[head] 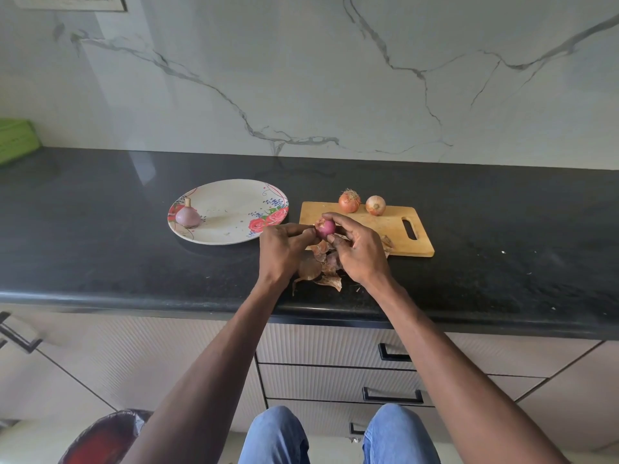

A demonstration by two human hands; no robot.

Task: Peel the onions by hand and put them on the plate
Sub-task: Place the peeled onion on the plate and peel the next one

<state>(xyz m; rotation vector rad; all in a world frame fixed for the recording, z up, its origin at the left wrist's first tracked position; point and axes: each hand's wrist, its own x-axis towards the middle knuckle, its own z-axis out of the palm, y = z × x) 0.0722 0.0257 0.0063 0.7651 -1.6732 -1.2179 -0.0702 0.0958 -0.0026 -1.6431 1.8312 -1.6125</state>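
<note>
right hand [356,251]: fingers curled round the onion [325,228], holding it above the cutting board [388,229]'s near-left corner
left hand [284,249]: fingertips pinching at the onion's left side
skins [318,269]: loose pile just off the board's near-left edge
step: probably stripping last papery bits, flesh mostly bare
plate [231,195]: left of board, one peeled onion [187,216] on it
unpeeled onions [361,203]: two, board's far edge
next: clear remnants, set it on the plate

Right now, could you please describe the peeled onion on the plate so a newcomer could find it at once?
Find the wooden cutting board on the black counter; left of it lies a floral plate. The peeled onion sits alone at its left edge, pale purple and smooth, unlike the two brown-skinned onions on the board.
</note>
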